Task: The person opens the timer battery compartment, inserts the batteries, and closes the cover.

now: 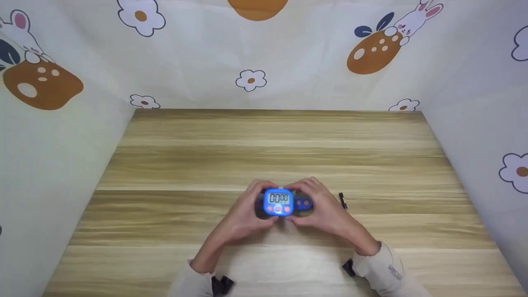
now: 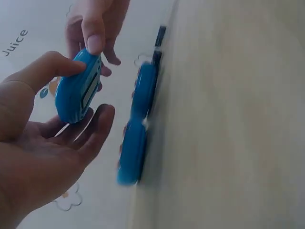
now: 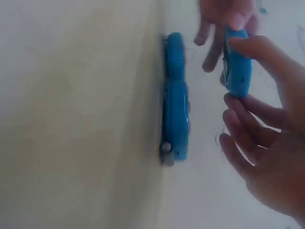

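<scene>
A blue digital timer (image 1: 278, 202) with pink buttons is held up between both hands, its display facing up and reading 00 00. My left hand (image 1: 251, 208) pinches its left side, thumb on the near edge and fingers at the far edge. From the other side my right hand (image 1: 324, 206) grips it the same way. In the left wrist view the held timer (image 2: 78, 88) is raised off the table, and two more blue timers (image 2: 131, 152) lie below in a row. Most of that pair is hidden from above by the held timer and the hands.
A small dark cylinder (image 1: 342, 201) lies on the wooden table (image 1: 280, 152) to the right of my right hand. Small cylinders with a silvery end (image 3: 166, 147) sit beside the lying timers. Patterned cloth walls (image 1: 297, 62) enclose the back and sides.
</scene>
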Demonstrator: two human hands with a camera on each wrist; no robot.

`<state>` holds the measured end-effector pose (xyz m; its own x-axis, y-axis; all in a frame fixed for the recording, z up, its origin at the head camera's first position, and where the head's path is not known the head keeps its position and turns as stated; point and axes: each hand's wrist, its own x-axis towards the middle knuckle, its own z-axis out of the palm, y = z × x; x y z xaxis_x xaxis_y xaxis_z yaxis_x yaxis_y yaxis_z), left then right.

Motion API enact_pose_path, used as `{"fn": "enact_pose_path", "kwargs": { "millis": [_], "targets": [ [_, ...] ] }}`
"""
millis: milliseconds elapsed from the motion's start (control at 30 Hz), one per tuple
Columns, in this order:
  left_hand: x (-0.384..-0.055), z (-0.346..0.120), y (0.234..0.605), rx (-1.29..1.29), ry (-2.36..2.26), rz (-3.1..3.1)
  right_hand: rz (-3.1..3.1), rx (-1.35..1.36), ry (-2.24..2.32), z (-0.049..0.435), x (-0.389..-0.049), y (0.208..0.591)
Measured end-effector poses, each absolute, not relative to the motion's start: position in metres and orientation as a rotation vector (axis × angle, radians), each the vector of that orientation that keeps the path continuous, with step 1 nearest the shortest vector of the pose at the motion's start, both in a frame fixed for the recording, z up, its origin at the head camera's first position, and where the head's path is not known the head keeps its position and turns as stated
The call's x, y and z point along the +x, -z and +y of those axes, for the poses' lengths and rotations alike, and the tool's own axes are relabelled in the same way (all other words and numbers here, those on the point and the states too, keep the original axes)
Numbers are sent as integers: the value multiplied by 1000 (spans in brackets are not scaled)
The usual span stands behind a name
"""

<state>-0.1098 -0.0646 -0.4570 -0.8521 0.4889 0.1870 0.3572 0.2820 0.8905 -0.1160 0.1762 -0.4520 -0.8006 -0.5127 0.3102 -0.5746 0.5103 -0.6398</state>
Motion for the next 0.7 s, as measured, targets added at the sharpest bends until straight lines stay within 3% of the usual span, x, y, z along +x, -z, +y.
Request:
{"fn": "enact_pose_path", "kwargs": {
  "millis": [367, 700],
  "targets": [
    [-141, -151, 458, 745, -1057, 2745, -2934, 1084, -731, 70, -160, 455],
    [-138, -148, 460, 713, -880, 2811, -2948, 1103, -671, 74, -159, 461]
  ]
}}
